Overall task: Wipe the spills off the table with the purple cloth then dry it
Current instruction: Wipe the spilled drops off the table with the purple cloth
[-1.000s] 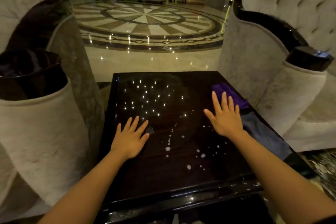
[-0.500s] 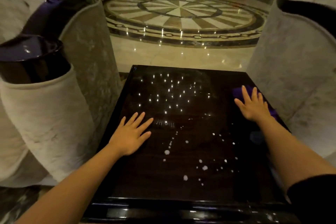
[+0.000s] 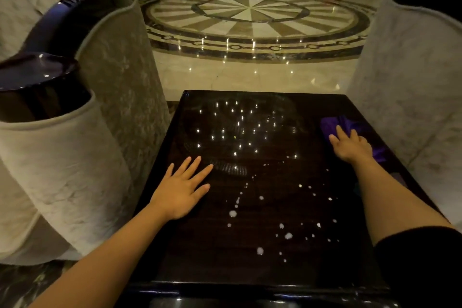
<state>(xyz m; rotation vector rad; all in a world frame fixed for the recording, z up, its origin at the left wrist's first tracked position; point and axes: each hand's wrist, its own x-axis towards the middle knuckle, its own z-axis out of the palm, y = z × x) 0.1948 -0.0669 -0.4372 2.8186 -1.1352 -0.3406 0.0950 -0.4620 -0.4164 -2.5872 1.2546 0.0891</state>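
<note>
Dark glossy worktop (image 3: 275,267) had white spills (image 3: 260,250) near us. Our left hand (image 3: 180,193) lay flat, fingers spread; our right hand (image 3: 350,145) pressed open-fingered on the purple cloth (image 3: 329,124) at the far right edge.
</note>
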